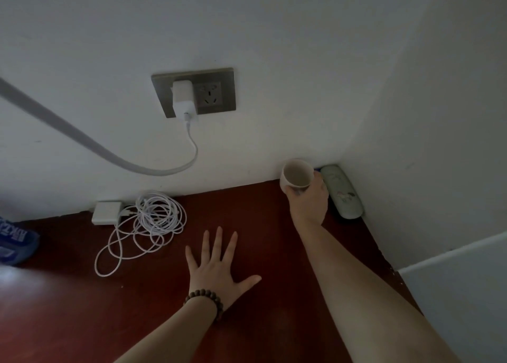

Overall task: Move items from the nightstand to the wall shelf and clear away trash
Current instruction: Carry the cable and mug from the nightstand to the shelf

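Nightstand (82,321) top, dark red wood, filling the lower view. Nearest, left hand (216,269) pressed flat on the wood, fingers spread wide, gripping nothing; brown bead bracelet (205,299) on that wrist. Further left, loose coil of white cable (153,220) lying on the wood, running to a white charger block (107,212) against the wall. Blue packet (16,242) at the far left edge, partly cut off. Further back on the right, right hand (308,198) closed around a pale cup (296,174), thumb on the near side, mouth of the cup tilted toward the camera; contact between cup and wood impossible to tell. Just beside the cup, in the back right corner, pale green oblong case (343,192) lying against the side wall. Farthest, on the back wall, grey socket plate (216,93) with a white plug adapter (182,100) in it and a white lead (192,146) curving down.
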The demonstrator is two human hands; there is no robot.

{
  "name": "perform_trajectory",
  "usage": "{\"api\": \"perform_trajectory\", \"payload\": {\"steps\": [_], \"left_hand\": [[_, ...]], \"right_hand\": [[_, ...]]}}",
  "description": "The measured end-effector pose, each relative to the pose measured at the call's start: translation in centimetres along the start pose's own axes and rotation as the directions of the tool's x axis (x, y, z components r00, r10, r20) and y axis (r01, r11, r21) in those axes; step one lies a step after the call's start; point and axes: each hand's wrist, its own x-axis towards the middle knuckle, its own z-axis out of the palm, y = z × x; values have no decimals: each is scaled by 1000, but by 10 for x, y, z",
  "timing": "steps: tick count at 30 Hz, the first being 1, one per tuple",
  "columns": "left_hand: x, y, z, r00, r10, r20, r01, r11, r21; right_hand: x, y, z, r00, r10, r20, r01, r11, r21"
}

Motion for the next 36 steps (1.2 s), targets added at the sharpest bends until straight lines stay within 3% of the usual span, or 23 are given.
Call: {"api": "perform_trajectory", "payload": {"steps": [7,9,12,14,19,23,25,28,31,36], "left_hand": [[0,-2,2,1000,0,-2,0,1000,-1],[0,-2,2,1000,1,2,-1,1000,-1],[1,-2,3,1000,-4,1,4,1000,-1],[1,-2,3,1000,1,6,-1,1000,5],[1,-1,1,1000,7,6,-7,1000,7],[1,-1,2,1000,5,13,-5,1000,5],[1,-1,1,1000,6,15,-6,1000,2],[0,-1,0,1000,9,19,-9,1000,0],[0,-1,0,1000,11,18,-12,1000,1],[-1,-1,1,1000,12,16,-12,1000,2]], "right_hand": [[9,-11,3,993,94,76,-82,985,-151],[12,-6,-1,984,116,134,-109,992,-61],[20,9,-14,936,21,352,-117,960,254],[25,18,-23,903,-41,429,-96,951,294],[23,22,-26,968,-142,208,112,982,153],[20,21,-20,888,-134,441,7,961,278],[19,19,-16,866,-114,487,-48,950,308],[21,16,-11,904,-97,417,-52,942,332],[26,14,-16,923,-178,342,63,945,320],[41,11,-24,902,-217,373,106,949,297]]}}
